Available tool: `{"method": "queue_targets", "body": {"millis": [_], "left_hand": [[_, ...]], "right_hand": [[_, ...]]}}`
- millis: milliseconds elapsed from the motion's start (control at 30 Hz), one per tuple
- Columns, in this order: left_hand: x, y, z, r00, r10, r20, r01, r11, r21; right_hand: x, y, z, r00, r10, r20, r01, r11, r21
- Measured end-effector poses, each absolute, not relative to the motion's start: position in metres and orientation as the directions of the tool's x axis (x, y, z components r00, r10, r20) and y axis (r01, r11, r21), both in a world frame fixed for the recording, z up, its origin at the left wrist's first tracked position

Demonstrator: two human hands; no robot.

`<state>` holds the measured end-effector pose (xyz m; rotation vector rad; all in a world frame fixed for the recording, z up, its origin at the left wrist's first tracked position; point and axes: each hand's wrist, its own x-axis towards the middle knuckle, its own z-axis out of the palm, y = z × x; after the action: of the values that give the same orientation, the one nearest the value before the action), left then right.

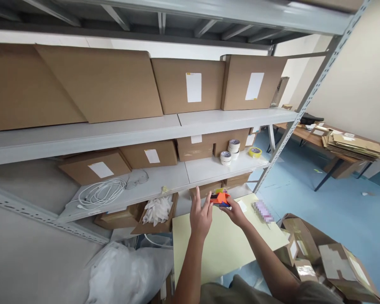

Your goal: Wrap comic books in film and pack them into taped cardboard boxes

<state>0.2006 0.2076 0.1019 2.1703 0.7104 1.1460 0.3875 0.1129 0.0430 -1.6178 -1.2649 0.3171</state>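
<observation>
Above the pale yellow board (221, 249), my right hand (235, 211) grips the right end of a red-orange and blue tape dispenser (220, 199). A yellowish part, looking like tape, shows at the dispenser's top. My left hand (200, 213) is open at its left side, fingers apart and pointing up; whether a fingertip touches it I cannot tell. On the board's right side lies a blurred purple and white item (262, 211), near a small white paper (242, 205).
A metal shelf (205, 171) carries cardboard boxes, white tape rolls (225, 158), a yellow tape roll (255, 152) and a coiled white cable (101, 193). Below sits a box of white gloves (157, 210). Cartons (338, 261) stand at right, a white plastic bag (126, 270) at left.
</observation>
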Motion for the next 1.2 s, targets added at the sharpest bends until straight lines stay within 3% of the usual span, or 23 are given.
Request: {"method": "queue_targets", "body": {"millis": [200,433,567,700,767,867,1033,1100,1200], "left_hand": [[0.178,0.216,0.072,0.327,0.796,0.510,0.273,-0.596,0.755],[0.156,0.240,0.061,0.296,0.883,0.364,0.321,-0.451,0.833],[0.162,0.229,0.050,0.228,0.932,0.282,0.357,-0.349,0.866],[0.176,0.209,0.049,0.265,0.941,0.209,0.384,-0.302,0.872],[0.182,0.199,0.051,0.271,0.943,0.191,0.394,-0.290,0.872],[0.186,0.185,0.054,0.250,0.955,0.161,0.425,-0.258,0.868],[0.182,0.154,0.051,0.236,0.965,0.111,0.500,-0.218,0.838],[0.177,0.137,0.046,0.203,0.971,0.127,0.528,-0.218,0.821],[0.162,0.109,0.035,0.112,0.983,0.148,0.568,-0.185,0.802]], "right_hand": [[0.401,0.158,0.013,0.485,0.782,0.391,0.657,-0.031,-0.753],[0.482,0.243,0.037,0.408,0.829,0.383,0.842,-0.179,-0.510],[0.513,0.295,0.057,0.331,0.887,0.321,0.893,-0.185,-0.410],[0.528,0.320,0.053,0.306,0.926,0.220,0.897,-0.203,-0.392],[0.531,0.321,0.047,0.298,0.929,0.220,0.896,-0.192,-0.401],[0.531,0.312,0.037,0.312,0.890,0.331,0.880,-0.140,-0.454],[0.498,0.279,0.012,0.297,0.785,0.543,0.731,0.178,-0.658],[0.472,0.262,-0.002,0.261,0.807,0.530,0.616,0.284,-0.735],[0.421,0.234,-0.021,0.143,0.898,0.415,0.438,0.319,-0.841]]}}
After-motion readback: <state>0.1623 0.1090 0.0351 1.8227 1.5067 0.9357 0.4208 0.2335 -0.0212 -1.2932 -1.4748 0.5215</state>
